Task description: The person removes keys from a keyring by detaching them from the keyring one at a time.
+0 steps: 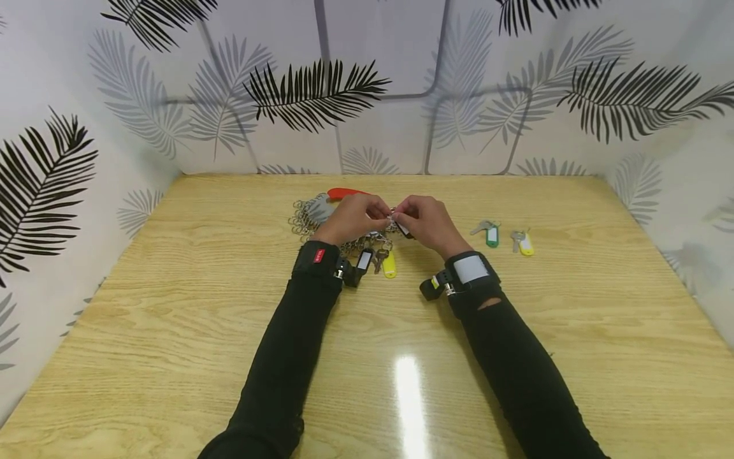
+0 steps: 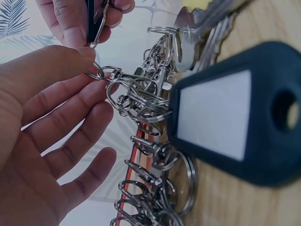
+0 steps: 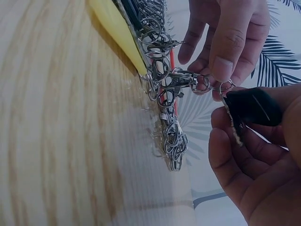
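My left hand (image 1: 357, 220) pinches a small split ring (image 2: 99, 71) between thumb and fingers. That ring hangs from a metal clasp in a bundle of clasps and rings (image 3: 173, 139). Close against it, my right hand (image 1: 427, 223) grips a black key tag (image 3: 257, 106) and a key (image 3: 232, 123), whose thin ring (image 3: 226, 86) meets the left hand's fingertips. Below the left hand lie another black tag with a white label (image 2: 214, 113), a yellow tag (image 1: 389, 264) and keys (image 1: 379, 260). The left hand covers part of the bundle in the head view.
Right of the hands lie a green tag (image 1: 492, 236) with keys (image 1: 482, 225) and a yellow tag (image 1: 526, 244) with keys (image 1: 517, 240). A red curved piece (image 1: 343, 193) lies behind the left hand. The wooden table (image 1: 172, 306) meets a leaf-patterned backdrop (image 1: 373, 140).
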Action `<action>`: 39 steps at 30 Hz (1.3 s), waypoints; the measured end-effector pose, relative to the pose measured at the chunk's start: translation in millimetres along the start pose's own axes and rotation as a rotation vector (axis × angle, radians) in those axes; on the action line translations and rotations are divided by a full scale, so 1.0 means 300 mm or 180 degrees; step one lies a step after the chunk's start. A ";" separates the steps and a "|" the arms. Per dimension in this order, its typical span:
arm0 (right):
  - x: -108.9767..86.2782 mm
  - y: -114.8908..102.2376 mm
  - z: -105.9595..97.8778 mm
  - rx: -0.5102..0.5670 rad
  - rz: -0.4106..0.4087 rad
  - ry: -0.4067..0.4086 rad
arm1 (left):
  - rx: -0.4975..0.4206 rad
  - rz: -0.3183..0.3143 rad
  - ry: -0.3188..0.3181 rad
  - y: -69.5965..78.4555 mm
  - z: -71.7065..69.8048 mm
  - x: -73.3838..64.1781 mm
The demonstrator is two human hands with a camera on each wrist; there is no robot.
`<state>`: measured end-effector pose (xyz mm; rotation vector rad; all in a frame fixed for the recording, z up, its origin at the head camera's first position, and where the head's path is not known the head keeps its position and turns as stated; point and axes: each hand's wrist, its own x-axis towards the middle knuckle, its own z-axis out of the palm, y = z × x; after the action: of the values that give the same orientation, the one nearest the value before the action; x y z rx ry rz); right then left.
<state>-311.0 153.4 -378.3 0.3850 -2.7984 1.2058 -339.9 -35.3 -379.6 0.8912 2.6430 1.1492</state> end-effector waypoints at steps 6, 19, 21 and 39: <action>0.009 0.004 0.009 -0.0059 -0.0046 0.0056 | 0.0049 0.0024 0.0006 0.005 -0.008 -0.010; 0.001 0.025 -0.021 -0.0167 0.0072 0.0167 | 0.0029 0.0038 -0.0005 0.013 -0.002 -0.004; 0.000 0.030 -0.031 -0.0173 0.0108 0.0158 | 0.0012 0.0036 -0.0016 0.012 -0.002 -0.003; -0.049 0.144 -0.235 0.0116 0.0548 0.0331 | -0.0054 0.0081 -0.0107 0.014 -0.001 -0.013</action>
<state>-310.3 236.0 -362.5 0.0816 -2.7704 1.2709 -334.9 -35.3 -376.8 0.9353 2.5988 1.1501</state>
